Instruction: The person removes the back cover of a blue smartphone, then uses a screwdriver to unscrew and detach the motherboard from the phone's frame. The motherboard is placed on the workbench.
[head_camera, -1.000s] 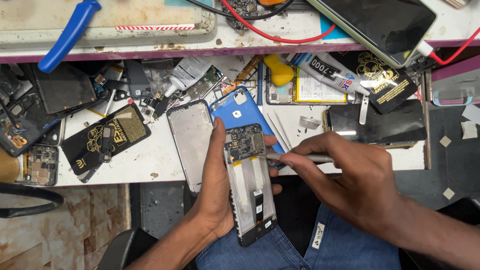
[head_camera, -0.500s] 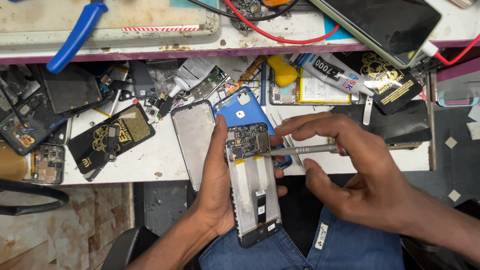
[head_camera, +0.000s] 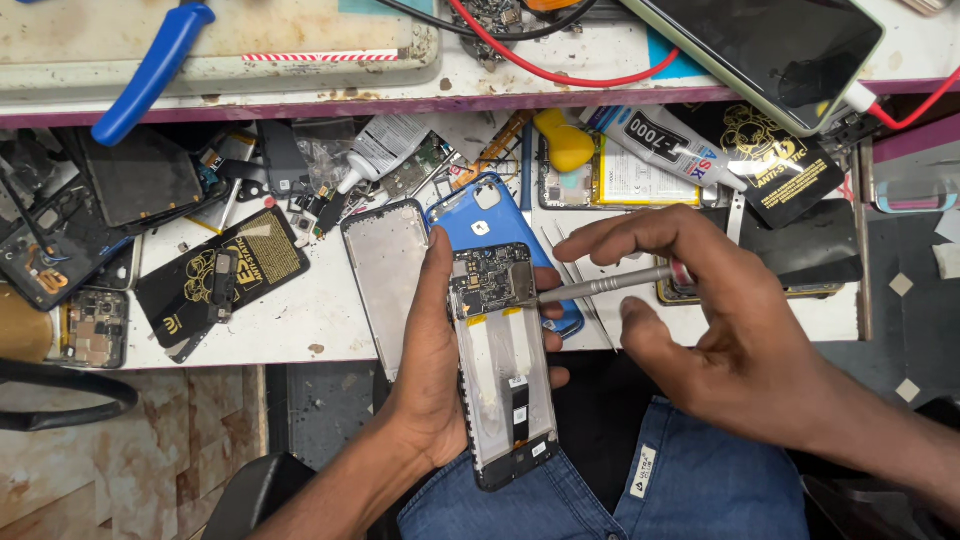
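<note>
My left hand (head_camera: 425, 370) grips an opened phone (head_camera: 502, 375) from its left side, back cover off, circuit board at its top end and white strips down the battery bay. My right hand (head_camera: 725, 330) holds a slim metal screwdriver (head_camera: 605, 287) level, pointing left. Its tip touches the right edge of the circuit board (head_camera: 490, 282). A blue back cover (head_camera: 490, 225) and a grey metal frame (head_camera: 388, 270) lie on the bench right behind the phone.
The white pull-out shelf (head_camera: 300, 330) carries phone parts, black anti-static bags (head_camera: 225, 275), a glue tube (head_camera: 655, 140), a yellow pick (head_camera: 565, 145) and a battery. On the upper bench lie a blue-handled tool (head_camera: 150, 70), a red wire (head_camera: 560, 75) and a charging phone (head_camera: 770, 50).
My right hand has shifted right and up, fingers spreading along the screwdriver, whose tip stays at the board's right edge. The phone in my left hand sits a little lower.
</note>
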